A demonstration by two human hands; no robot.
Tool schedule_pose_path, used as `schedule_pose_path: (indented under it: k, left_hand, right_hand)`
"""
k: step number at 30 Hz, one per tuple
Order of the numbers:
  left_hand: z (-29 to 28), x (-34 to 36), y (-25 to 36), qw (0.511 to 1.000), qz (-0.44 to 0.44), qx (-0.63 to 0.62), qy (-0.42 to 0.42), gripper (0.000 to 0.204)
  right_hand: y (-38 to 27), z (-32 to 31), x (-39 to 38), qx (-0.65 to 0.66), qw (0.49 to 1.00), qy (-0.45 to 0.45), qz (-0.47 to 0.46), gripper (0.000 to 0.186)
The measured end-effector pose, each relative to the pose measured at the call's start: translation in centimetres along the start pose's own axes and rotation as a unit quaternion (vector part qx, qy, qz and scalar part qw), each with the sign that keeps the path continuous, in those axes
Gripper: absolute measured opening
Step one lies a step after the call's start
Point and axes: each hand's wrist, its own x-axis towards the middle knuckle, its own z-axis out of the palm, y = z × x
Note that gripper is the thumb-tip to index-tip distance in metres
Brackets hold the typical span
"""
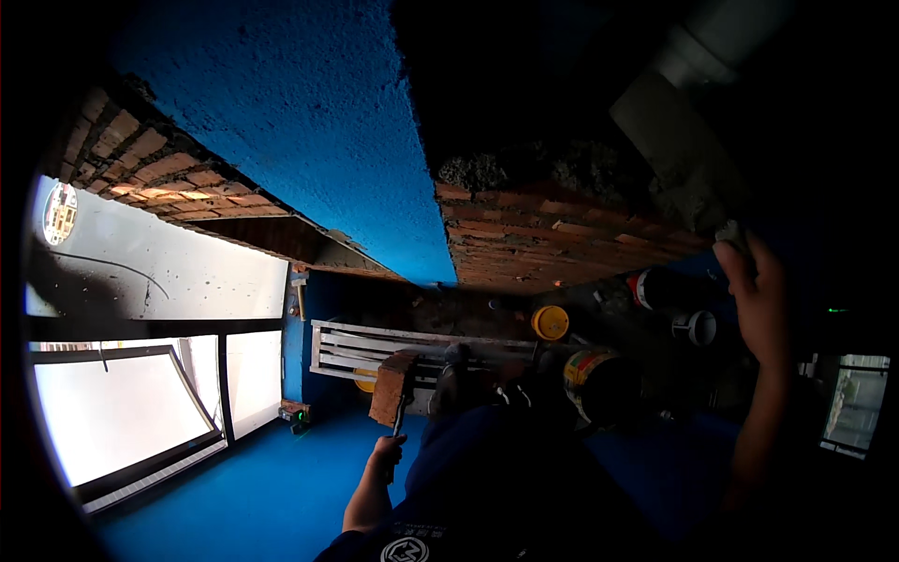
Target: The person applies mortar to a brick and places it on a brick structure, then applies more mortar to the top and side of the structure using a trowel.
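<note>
My left hand (pixel 382 459), low in the middle, is closed round the dark handle of a tool. At the tool's far end is a reddish-brown, brick-like block (pixel 389 393); how the two join is not clear. My right hand (pixel 760 290) is raised at the right, its fingers bent and pressed against a small greyish piece (pixel 733 236). Just above those fingers a grey, mortar-coloured slab (pixel 679 140) slants up toward a white pipe (pixel 721 42). Deep shadow hides what the right fingers grip.
Exposed brickwork (pixel 562 239) and a blue wall strip (pixel 309 112) rise ahead. Below are a white slatted bench or platform (pixel 342 348), a yellow bucket (pixel 551 322), a large dark bucket (pixel 599 384) and a white container (pixel 695 328). Bright windows (pixel 122 412) stand left.
</note>
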Motion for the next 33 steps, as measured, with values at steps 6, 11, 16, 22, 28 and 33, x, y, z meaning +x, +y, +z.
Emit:
schedule_pose_path:
  k: [6,11,16,22,28,33]
  left_hand:
    - [-5.0,4.5,3.3,0.999,0.050,-0.010,-0.014,0.029]
    - [-8.2,6.0,7.1,0.989,0.147,0.029,-0.008,0.028]
    - [-8.7,6.2,8.7,0.986,0.158,0.005,0.047,0.023]
    - [-8.1,6.1,7.0,0.994,0.103,0.016,0.016,0.026]
    - [-7.4,7.7,3.5,0.997,0.045,0.054,-0.015,0.032]
    - [-7.7,8.2,2.8,0.997,0.028,0.070,0.011,0.034]
  right_hand:
    - [-1.1,5.8,0.8,-0.122,0.979,0.160,-0.045,0.061]
    - [-0.8,5.9,-0.1,-0.102,0.948,0.269,-0.137,0.048]
    - [-1.5,4.3,-0.2,-0.118,0.962,0.211,-0.126,0.047]
    - [-4.5,-0.2,-1.7,0.395,0.911,-0.043,0.110,0.048]
    - [-7.1,-1.3,0.1,0.586,0.735,-0.289,0.181,0.045]
    - [-12.2,0.4,0.7,0.572,0.719,-0.360,0.165,0.047]
